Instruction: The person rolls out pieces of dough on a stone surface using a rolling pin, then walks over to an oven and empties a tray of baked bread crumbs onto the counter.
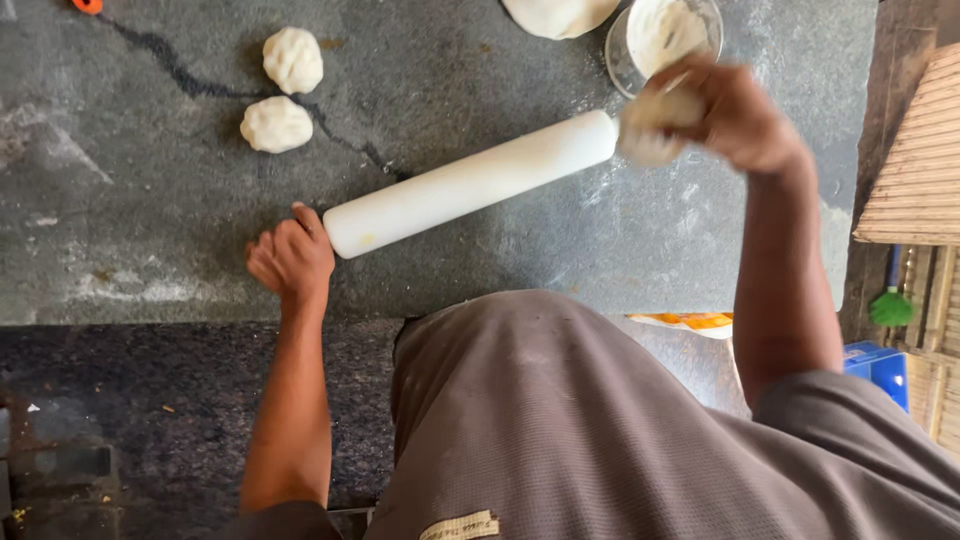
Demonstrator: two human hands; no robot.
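A white rolling pin (470, 183) lies slanted across the grey stone counter (150, 200). My left hand (291, 258) is curled by the pin's near end, its fingers touching it. My right hand (722, 112) is raised near the pin's far end and holds a floured lump of dough (652, 125), just in front of a glass bowl of flour (662, 38). Two round dough balls (284, 92) sit on the counter to the upper left.
A larger mass of dough (560, 14) lies at the top edge beside the bowl. A crack runs across the counter. A green brush (890, 305) and a blue box (880, 368) are at the right, below a slatted panel (915, 160).
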